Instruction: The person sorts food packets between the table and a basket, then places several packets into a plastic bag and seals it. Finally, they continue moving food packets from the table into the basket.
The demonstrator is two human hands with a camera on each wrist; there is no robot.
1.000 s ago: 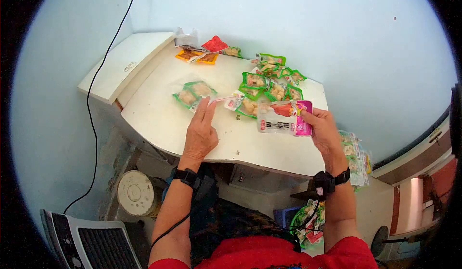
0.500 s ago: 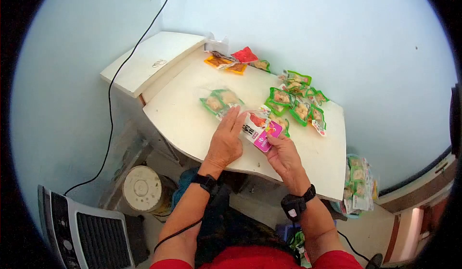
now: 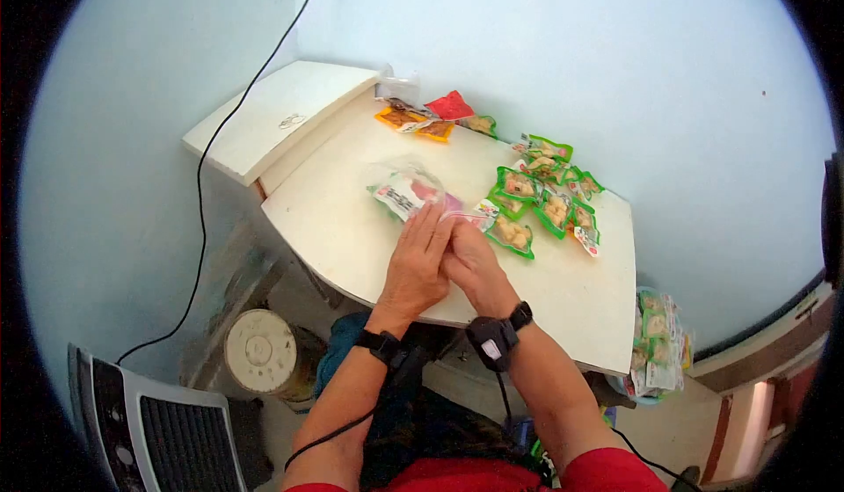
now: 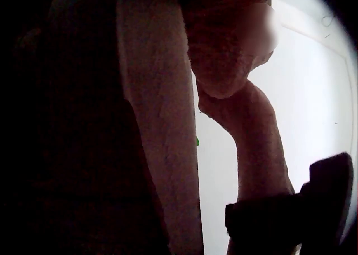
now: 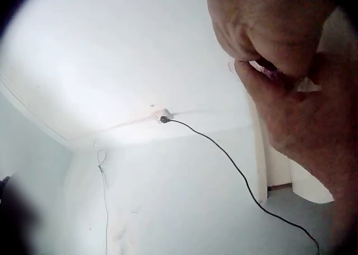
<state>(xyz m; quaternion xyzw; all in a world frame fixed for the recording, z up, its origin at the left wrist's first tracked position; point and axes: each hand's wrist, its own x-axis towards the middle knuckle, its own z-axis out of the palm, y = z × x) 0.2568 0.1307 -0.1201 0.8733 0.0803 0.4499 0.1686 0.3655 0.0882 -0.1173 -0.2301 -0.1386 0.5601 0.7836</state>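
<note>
A clear bag lies over the white table, with a white and pink packet inside its mouth and green-edged packs beneath. At the bag's near edge, my left hand grips the film, two fingers lying long across it; its thumb is hidden. My right hand touches the left one and holds the packet's near end, mostly covered by the fingers. In the right wrist view a bit of pink shows between the hands. The left wrist view is dark, with the right hand partly visible.
Green-edged packs lie in a loose pile on the right of the table. Orange packs and a red one are at the back. More packs fill a container beyond the right edge. A raised shelf stands left.
My right hand has moved left to meet the left hand, and the pink packet has gone from over the table into the clear bag. The left hand has kept its place on the bag.
</note>
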